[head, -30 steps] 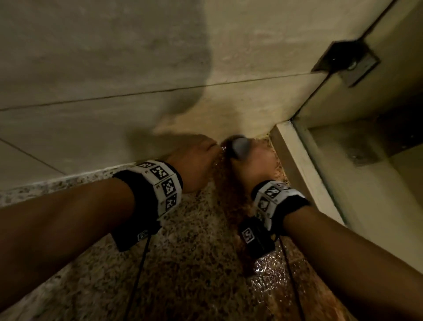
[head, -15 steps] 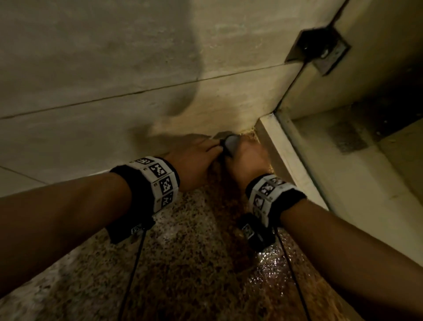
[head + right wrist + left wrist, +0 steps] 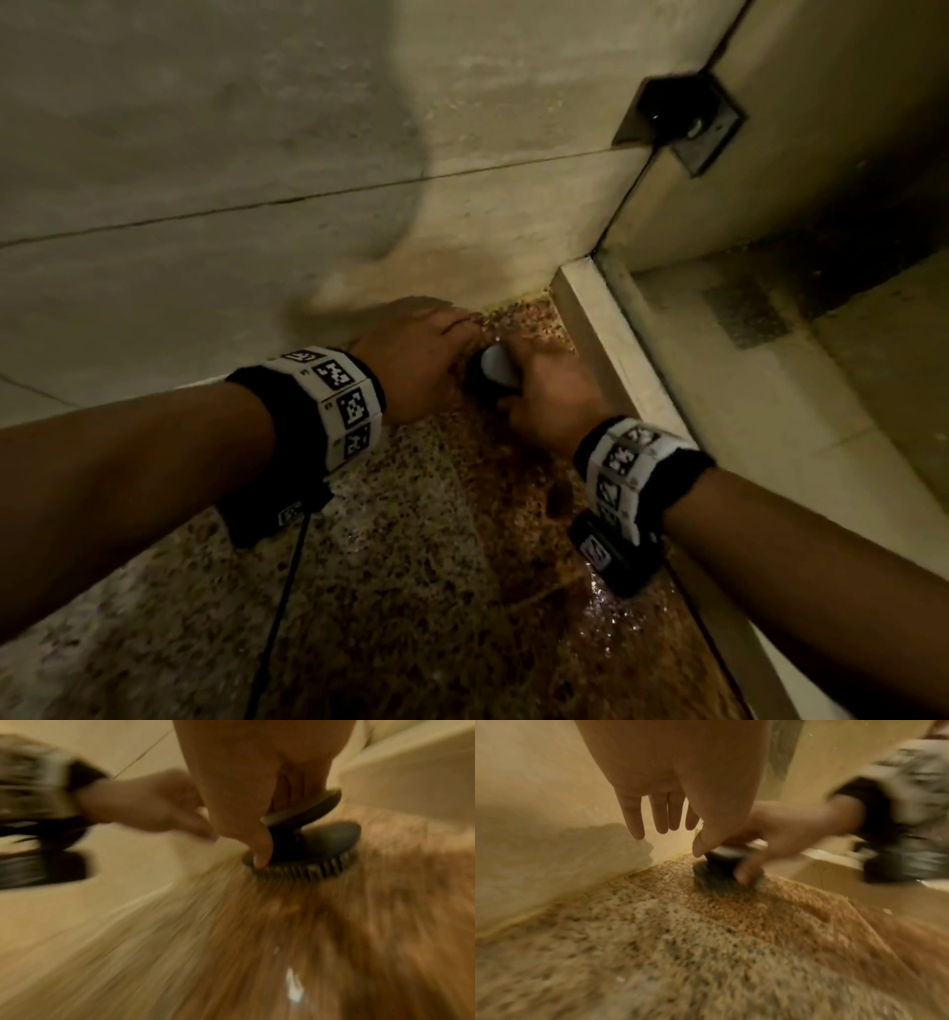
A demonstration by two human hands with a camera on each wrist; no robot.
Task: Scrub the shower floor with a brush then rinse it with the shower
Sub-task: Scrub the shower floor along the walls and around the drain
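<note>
Here I am gripping the brush (image 3: 303,843) in my right hand (image 3: 552,398), fingers curled around its dark handle loop so the palm bears straight down and the bristles are meeting the speckled shower floor (image 3: 411,591). The brush is sitting directly beneath that hand, near the corner where the tiled wall (image 3: 257,154) is joining the curb (image 3: 616,354). My left hand (image 3: 680,787) is hovering just beside it, fingers straight and relaxed, holding nothing, its thumb seeming to touch the brush's rim, presumably to steady it. I judge scrubbing is under way; the floor near my right wrist is glistening wet.
</note>
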